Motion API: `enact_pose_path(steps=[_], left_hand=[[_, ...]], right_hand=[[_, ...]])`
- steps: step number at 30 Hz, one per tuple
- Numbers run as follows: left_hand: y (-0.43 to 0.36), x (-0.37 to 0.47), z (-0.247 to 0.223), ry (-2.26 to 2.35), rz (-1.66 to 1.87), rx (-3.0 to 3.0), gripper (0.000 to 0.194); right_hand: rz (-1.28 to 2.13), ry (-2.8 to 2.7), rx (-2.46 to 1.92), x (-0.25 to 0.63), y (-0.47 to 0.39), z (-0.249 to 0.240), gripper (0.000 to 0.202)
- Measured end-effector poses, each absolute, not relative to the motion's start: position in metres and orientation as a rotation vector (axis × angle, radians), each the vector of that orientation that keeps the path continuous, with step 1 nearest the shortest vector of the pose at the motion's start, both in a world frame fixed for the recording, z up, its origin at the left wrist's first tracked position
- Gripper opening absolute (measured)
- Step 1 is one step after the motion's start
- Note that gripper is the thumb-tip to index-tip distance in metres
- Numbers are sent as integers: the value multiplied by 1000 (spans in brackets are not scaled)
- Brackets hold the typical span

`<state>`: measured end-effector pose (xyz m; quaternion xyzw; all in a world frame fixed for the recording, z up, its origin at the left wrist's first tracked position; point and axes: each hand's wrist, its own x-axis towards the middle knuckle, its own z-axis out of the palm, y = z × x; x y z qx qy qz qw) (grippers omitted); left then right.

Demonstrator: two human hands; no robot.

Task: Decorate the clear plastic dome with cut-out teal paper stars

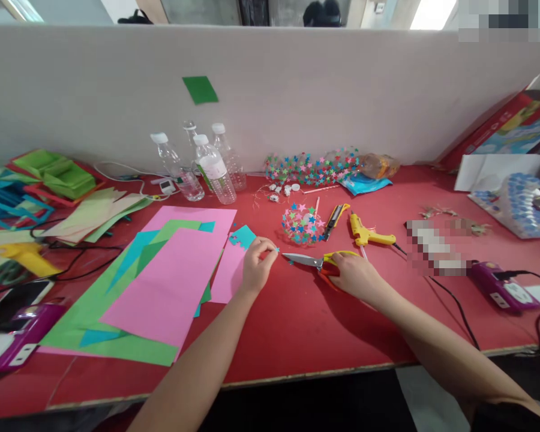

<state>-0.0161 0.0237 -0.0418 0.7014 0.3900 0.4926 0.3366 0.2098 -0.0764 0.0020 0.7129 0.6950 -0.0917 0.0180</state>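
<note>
Fingertips of my left hand [257,267] pinch a tiny blue paper piece [278,249], perhaps a star. My right hand [357,277] is wrapped round the handles of scissors [303,260] with yellow and orange grips. Their blades point left toward my left hand and look nearly closed. Behind my left hand lies a blue paper sheet [243,236] with a jagged cut edge, partly over pink paper [227,276]. Just beyond the blades stands a rounded clear piece covered in colored stars [302,225].
Stacked colored paper [162,288] covers the left side. Several clear bottles [216,174] stand by the partition, near a star-covered bottle [312,168]. A utility knife [336,221] and yellow glue gun [371,234] lie beyond my right hand. Its cord runs right to a purple power strip [499,288].
</note>
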Motion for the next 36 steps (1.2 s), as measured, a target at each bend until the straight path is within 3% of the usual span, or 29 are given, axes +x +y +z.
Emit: enact_pose_path(steps=[7, 20, 31, 36], left_hand=[[15, -10, -40, 945, 1148, 1937, 16], [19, -8, -42, 880, 1140, 1989, 15], [16, -9, -40, 867, 1081, 2051, 15], [21, -11, -42, 878, 1117, 2024, 14]], right_hand=[[-382, 2249, 2221, 212, -81, -3, 32], [-77, 2360, 2166, 203, -76, 1, 33], [-118, 2403, 2197, 200, -71, -7, 22], [-49, 2585, 2416, 209, -59, 1, 28]])
